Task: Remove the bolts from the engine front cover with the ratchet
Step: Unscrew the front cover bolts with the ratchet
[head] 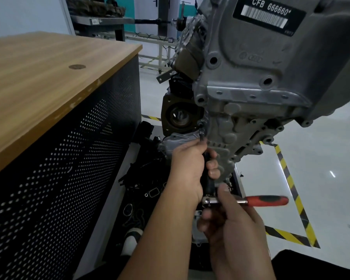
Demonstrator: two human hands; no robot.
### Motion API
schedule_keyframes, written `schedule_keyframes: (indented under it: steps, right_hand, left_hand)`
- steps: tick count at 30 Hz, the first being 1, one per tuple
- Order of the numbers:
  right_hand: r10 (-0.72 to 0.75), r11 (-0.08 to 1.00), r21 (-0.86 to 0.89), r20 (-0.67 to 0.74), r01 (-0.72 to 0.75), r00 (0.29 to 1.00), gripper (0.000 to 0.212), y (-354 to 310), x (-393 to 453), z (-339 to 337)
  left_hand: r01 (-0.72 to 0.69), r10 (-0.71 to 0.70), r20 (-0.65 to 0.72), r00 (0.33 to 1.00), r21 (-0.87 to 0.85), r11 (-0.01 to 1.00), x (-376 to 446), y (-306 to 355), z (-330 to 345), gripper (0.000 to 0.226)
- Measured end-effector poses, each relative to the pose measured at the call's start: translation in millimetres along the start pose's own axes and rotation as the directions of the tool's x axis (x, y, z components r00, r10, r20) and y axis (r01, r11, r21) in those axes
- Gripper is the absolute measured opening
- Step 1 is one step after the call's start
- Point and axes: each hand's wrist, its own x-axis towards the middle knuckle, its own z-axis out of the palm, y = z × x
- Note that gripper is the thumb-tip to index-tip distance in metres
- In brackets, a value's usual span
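At the left of the frame the wooden-topped bench (49, 81) with its perforated dark side is standing close beside the work, and it is crowding any swing of the handle toward that side. Below it, in the lower middle, a tray of loose black parts and gaskets (141, 178) is lying under the engine, so a dropped bolt would likely be lost among them.

In the centre, the left hand (187, 168) is curling round the black extension bar (207, 178), steadying it up toward a bolt (201, 136) on the left edge of the grey front cover (226, 128). To my eye, keeping that bar square on the bolt head is what matters most here.

Just right of it, the right hand (230, 217) is pinching the head of the ratchet (251, 201), its red handle sticking out rightward, free. The yellow-black floor tape (291, 184) is running along the right.
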Motion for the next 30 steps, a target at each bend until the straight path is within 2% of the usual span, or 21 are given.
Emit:
schedule_keyframes:
  steps: [3, 5, 7, 8, 9, 10, 11, 13, 15, 17, 18, 19, 20, 21, 22, 23, 24, 25, 27, 29, 30]
  right_hand:
    - [-0.189, 0.957, -0.210, 0.075, 0.201, 0.979, 0.023, 5.2, 1.2, -10.7]
    - [-0.399, 0.768, -0.454, 0.211, 0.451, 0.892, 0.018, 4.5, 2.5, -16.0]
    - [-0.466, 0.592, -0.609, 0.275, 0.528, 0.841, 0.017, 2.6, 2.6, -16.2]
    - [-0.423, 0.673, -0.563, 0.239, 0.479, 0.874, 0.019, 3.0, 0.5, -13.9]
    - [-0.316, 0.827, -0.423, 0.194, 0.370, 0.929, 0.019, 4.2, -1.0, -12.5]
    - [-0.166, 0.953, -0.229, 0.151, 0.197, 0.975, 0.016, 4.2, -1.7, -10.0]
    - [-0.026, 0.999, -0.044, 0.121, 0.032, 0.992, 0.015, 2.4, -2.0, -8.1]
    - [0.231, 0.939, 0.231, 0.123, -0.254, 0.965, 0.022, -1.3, -0.8, -6.1]
    - [0.318, 0.854, 0.367, 0.193, -0.369, 0.928, 0.025, -1.2, 1.2, -6.8]
    - [0.195, 0.950, 0.207, 0.188, -0.233, 0.963, 0.017, 3.7, 1.7, -9.1]
    - [0.028, 0.999, 0.019, 0.154, -0.031, 0.988, 0.013, 8.1, 4.7, -14.0]
    - [-0.171, 0.952, -0.229, 0.162, 0.205, 0.972, 0.013, 10.7, 7.0, -18.4]
    - [-0.319, 0.814, -0.428, 0.235, 0.392, 0.918, 0.017, 11.7, 7.8, -18.8]
    - [-0.388, 0.690, -0.535, 0.295, 0.488, 0.873, 0.020, 12.8, 8.0, -18.5]
    - [-0.365, 0.701, -0.536, 0.298, 0.471, 0.882, 0.021, 10.7, 5.8, -16.7]
    - [-0.277, 0.826, -0.436, 0.241, 0.359, 0.930, 0.021, 4.8, 0.4, -12.3]
    - [-0.123, 0.959, -0.229, 0.204, 0.169, 0.971, 0.018, 0.2, -2.3, -9.4]
    - [0.033, 0.999, 0.016, 0.201, -0.037, 0.979, 0.013, -4.6, -4.6, -6.9]
    - [0.265, 0.873, 0.354, 0.229, -0.334, 0.937, 0.018, -13.9, -7.0, -3.9]
    - [0.332, 0.789, 0.457, 0.244, -0.410, 0.911, 0.034, -16.0, -4.6, -3.6]
    - [0.310, 0.821, 0.420, 0.240, -0.387, 0.920, 0.035, -14.7, -4.1, -3.7]
  left_hand:
    - [-0.021, 0.022, -0.020, 1.000, 0.044, 0.999, 1.3, -2.7, 0.8, 0.017]
    - [-0.044, 0.048, -0.036, 0.998, 0.090, 0.995, 2.6, -4.6, 0.5, 0.017]
    - [-0.050, 0.054, -0.037, 0.998, 0.109, 0.993, 3.0, -5.4, 0.4, 0.015]
    - [-0.049, 0.053, -0.032, 0.998, 0.110, 0.993, 3.4, -4.8, 0.4, 0.014]
    - [-0.046, 0.049, -0.027, 0.998, 0.109, 0.993, 3.7, -3.4, 0.1, 0.014]
    - [-0.039, 0.041, -0.020, 0.999, 0.105, 0.994, 4.3, -2.0, 0.0, 0.014]
    - [-0.024, 0.024, -0.008, 1.000, 0.086, 0.996, 5.3, -0.7, 0.1, 0.015]
    - [0.041, -0.042, 0.030, 0.999, 0.009, 0.999, 7.2, 1.6, -0.3, 0.015]
    - [0.089, -0.086, 0.073, 0.994, -0.027, 0.996, 8.1, 3.3, -2.2, 0.016]
    - [0.071, -0.071, 0.078, 0.994, 0.008, 0.997, 9.3, 3.3, -4.4, 0.019]
    - [0.044, -0.047, 0.064, 0.997, 0.043, 0.998, 9.9, 2.3, -5.0, 0.020]
    - [0.016, -0.020, 0.046, 0.999, 0.077, 0.997, 10.5, 1.2, -5.0, 0.020]
    - [-0.005, 0.002, 0.030, 1.000, 0.105, 0.994, 10.8, 0.6, -4.5, 0.020]
    - [-0.014, 0.011, 0.020, 1.000, 0.121, 0.993, 11.4, 1.1, -3.8, 0.019]
    - [-0.010, 0.009, 0.015, 1.000, 0.121, 0.993, 12.0, 1.9, -3.3, 0.018]
    - [0.002, -0.003, 0.014, 1.000, 0.108, 0.994, 12.3, 2.9, -2.8, 0.017]
    - [0.017, -0.018, 0.018, 1.000, 0.086, 0.996, 12.0, 4.1, -2.4, 0.016]
    - [0.034, -0.035, 0.025, 0.999, 0.059, 0.998, 11.8, 5.1, -1.2, 0.015]
    - [0.064, -0.063, 0.043, 0.997, -0.011, 0.998, 12.1, 4.9, 0.6, 0.014]
    - [0.096, -0.092, 0.063, 0.994, -0.066, 0.993, 12.5, 5.9, 1.6, 0.015]
    - [0.107, -0.103, 0.063, 0.993, -0.072, 0.992, 13.1, 6.2, 1.8, 0.016]
